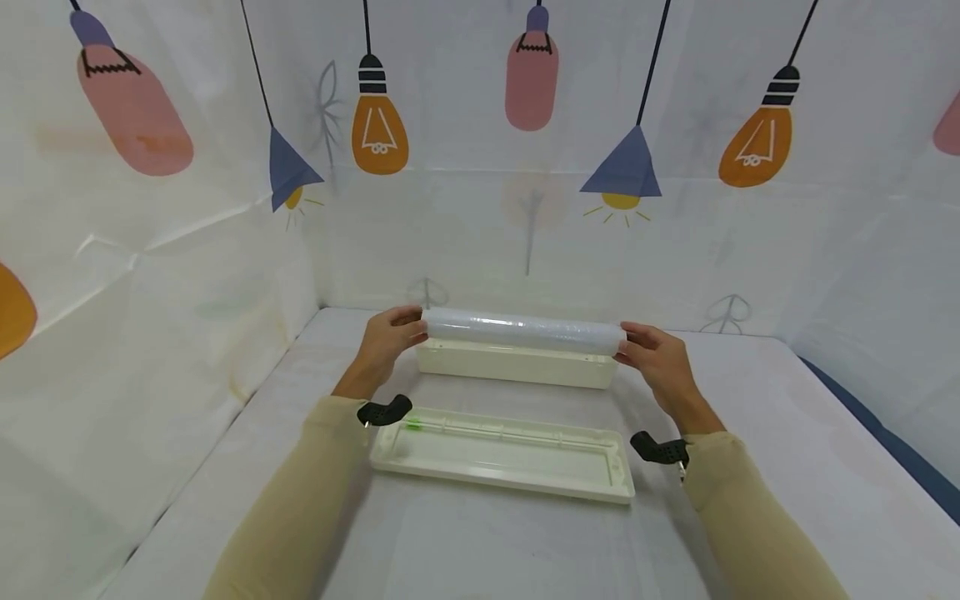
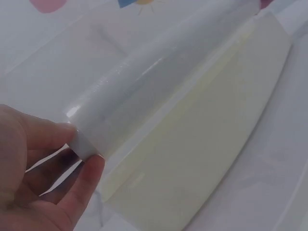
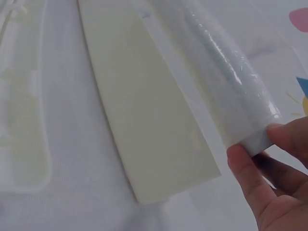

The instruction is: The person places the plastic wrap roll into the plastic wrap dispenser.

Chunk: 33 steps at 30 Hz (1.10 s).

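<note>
A roll of cling film (image 1: 521, 331), shiny and whitish, is held level by its two ends, close over a long cream box (image 1: 517, 365). My left hand (image 1: 389, 340) grips the roll's left end; in the left wrist view the thumb and fingers (image 2: 89, 180) close on the core there. At the other end my right hand (image 1: 657, 360) pinches the core, with the thumb and fingers (image 3: 248, 178) showing in the right wrist view. The roll hides part of the box's open top.
Nearer to me lies a cream lid (image 1: 502, 454), its inner side up, with a small green mark at its left. White cloth covers the table (image 1: 480, 550). Behind it hangs a white curtain (image 1: 465, 225) printed with lamps, with another side of it at the left.
</note>
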Motion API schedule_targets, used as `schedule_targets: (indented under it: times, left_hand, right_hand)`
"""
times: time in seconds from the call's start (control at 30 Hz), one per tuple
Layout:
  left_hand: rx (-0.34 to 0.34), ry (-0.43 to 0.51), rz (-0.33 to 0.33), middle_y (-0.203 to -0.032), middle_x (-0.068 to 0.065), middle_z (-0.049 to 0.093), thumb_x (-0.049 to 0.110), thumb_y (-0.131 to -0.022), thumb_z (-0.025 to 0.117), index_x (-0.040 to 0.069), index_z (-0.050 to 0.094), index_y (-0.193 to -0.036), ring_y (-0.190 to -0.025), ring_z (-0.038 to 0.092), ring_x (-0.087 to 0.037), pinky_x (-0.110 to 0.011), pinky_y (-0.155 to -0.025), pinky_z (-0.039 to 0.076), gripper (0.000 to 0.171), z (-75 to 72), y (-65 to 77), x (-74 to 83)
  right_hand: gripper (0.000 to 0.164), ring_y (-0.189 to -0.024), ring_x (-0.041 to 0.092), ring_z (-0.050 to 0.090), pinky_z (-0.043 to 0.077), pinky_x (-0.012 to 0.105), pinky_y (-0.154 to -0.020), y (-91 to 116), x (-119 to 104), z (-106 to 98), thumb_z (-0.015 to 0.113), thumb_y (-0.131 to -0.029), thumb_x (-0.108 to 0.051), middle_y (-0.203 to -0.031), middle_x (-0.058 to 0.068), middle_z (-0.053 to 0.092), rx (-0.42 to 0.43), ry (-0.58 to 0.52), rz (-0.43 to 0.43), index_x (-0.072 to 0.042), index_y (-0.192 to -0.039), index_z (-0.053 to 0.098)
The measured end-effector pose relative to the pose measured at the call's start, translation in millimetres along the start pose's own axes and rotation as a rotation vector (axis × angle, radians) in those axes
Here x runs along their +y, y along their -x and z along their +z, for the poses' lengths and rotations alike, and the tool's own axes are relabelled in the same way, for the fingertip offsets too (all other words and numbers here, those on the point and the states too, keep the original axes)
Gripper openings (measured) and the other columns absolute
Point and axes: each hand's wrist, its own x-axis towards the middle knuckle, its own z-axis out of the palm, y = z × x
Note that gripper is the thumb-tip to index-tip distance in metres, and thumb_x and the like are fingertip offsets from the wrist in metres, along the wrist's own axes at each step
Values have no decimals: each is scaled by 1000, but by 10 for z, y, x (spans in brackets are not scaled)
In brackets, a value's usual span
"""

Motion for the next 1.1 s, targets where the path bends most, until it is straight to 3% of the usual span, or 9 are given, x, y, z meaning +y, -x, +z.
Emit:
schedule_targets:
  times: [0.23, 0.6, 0.7, 0.97, 1.1]
  left_hand:
    - [-30, -65, 44, -132, -21, 60, 4, -98, 65, -7, 58, -134, -114, 63, -28, -30, -95, 52, 39, -7, -35, -18]
    - [-27, -269, 42, -134, -16, 62, 13, -99, 65, 2, 60, -138, -119, 60, -29, -41, -108, 42, 41, -19, -80, -50]
    - [-19, -282, 37, -133, -16, 62, 12, -99, 65, 2, 60, -138, -119, 60, -29, -42, -109, 41, 41, -27, -93, -64]
    - [1, -316, 31, -134, -15, 62, 12, -98, 66, 2, 62, -136, -129, 52, -27, -43, -109, 40, 40, -36, -110, -114]
    - [12, -355, 48, -134, -15, 61, 13, -98, 65, 2, 62, -136, -130, 51, -28, -43, -107, 42, 39, -22, -115, -117]
  right_hand:
    - [46, -114, 21, 59, 53, 23, -88, -65, 20, 22, 59, -102, -6, -141, 27, 51, 4, -8, -5, 10, -143, 47]
    - [45, -114, 22, 61, 54, 24, -88, -102, 60, 47, 57, -101, -2, -142, 27, 50, 17, -10, 20, 9, -144, 47]
    - [45, -112, 20, 61, 54, 25, -88, -119, 60, 63, 57, -101, -2, -141, 28, 50, 20, -11, 23, 9, -143, 47]
    - [46, -124, 38, 55, 54, 28, -90, -121, 38, 92, 57, -102, -2, -143, 28, 49, 6, 19, 18, 9, -144, 46]
    - [45, -124, 39, 55, 54, 27, -90, -120, 29, 102, 57, -101, -2, -141, 28, 51, 9, 27, 15, 9, -144, 46]
